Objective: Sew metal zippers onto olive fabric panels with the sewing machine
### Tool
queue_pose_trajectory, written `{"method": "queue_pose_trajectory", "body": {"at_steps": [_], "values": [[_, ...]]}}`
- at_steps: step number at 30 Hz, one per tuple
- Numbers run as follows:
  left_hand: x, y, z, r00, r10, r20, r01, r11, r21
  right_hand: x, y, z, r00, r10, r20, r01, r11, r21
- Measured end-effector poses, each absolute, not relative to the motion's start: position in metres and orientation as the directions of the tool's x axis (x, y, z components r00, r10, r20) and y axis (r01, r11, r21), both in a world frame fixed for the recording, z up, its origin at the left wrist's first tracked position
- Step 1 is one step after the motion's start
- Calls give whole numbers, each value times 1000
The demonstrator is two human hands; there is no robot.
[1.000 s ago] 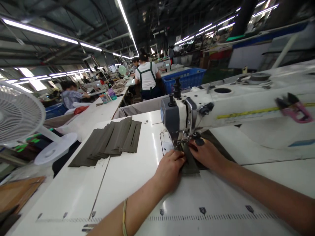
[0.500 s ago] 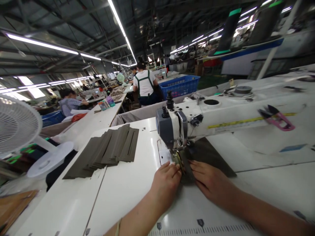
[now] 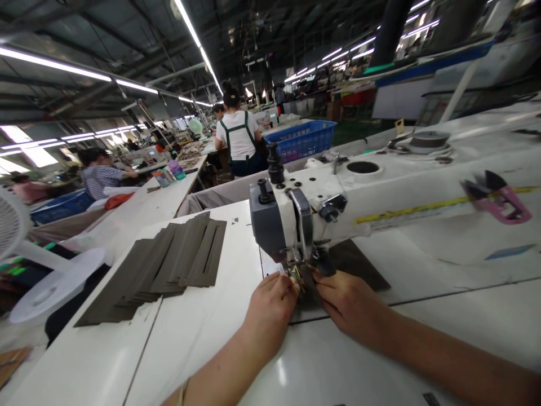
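Observation:
A white sewing machine [image 3: 304, 214] stands on the white table, its needle area just beyond both hands. My left hand [image 3: 270, 307] has its fingers closed at a small brass-coloured metal part [image 3: 296, 276] beside the presser foot; what its fingertips pinch is hidden. My right hand [image 3: 349, 296] grips a dark fabric strip standing up right of the metal part. A dark grey-brown fabric piece [image 3: 359, 265] lies flat under the machine arm. Left of the machine, a fanned stack of dark fabric pieces [image 3: 156, 265] rests on the table.
Pink-handled scissors [image 3: 502, 200] and a yellow tape [image 3: 414, 211] are on the machine arm. A white fan [image 3: 59, 276] stands at the left. Beyond the table are a blue basket [image 3: 300, 141], a person in a white shirt [image 3: 240, 135] and one in stripes [image 3: 101, 175].
The view has shifted, so the machine looks nearer and the stack lies further left. Both hands remain at the needle area, with the strip still in my right hand.

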State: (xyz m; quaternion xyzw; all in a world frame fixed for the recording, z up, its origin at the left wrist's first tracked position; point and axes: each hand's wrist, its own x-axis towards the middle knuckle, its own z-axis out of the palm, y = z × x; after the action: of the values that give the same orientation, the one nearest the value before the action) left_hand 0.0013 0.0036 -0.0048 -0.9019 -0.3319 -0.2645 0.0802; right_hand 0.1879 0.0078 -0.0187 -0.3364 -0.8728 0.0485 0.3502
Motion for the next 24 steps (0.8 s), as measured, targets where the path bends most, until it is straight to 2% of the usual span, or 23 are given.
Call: {"method": "queue_pose_trajectory", "body": {"at_steps": [4, 11, 14, 18, 21, 24], "values": [[2, 13, -7, 615, 618, 490, 672, -736, 85, 186, 16, -18, -503, 637, 584, 571, 752, -329], [-4, 16, -7, 613, 637, 467, 686, -723, 84, 183, 23, -16, -454, 598, 661, 583, 760, -287], [-9, 9, -7, 669, 563, 485, 636, -771, 18, 184, 20, -18, -462, 571, 679, 596, 767, -239], [-11, 6, -8, 714, 483, 506, 606, -789, -102, 187, 18, -25, -484, 604, 633, 611, 751, -250], [-9, 9, -6, 732, 487, 477, 603, -789, -119, 188, 20, -28, -490, 631, 602, 633, 732, -253], [-8, 14, -4, 727, 509, 461, 608, -789, -87, 188, 24, -29, -492, 648, 582, 652, 717, -246]]}}
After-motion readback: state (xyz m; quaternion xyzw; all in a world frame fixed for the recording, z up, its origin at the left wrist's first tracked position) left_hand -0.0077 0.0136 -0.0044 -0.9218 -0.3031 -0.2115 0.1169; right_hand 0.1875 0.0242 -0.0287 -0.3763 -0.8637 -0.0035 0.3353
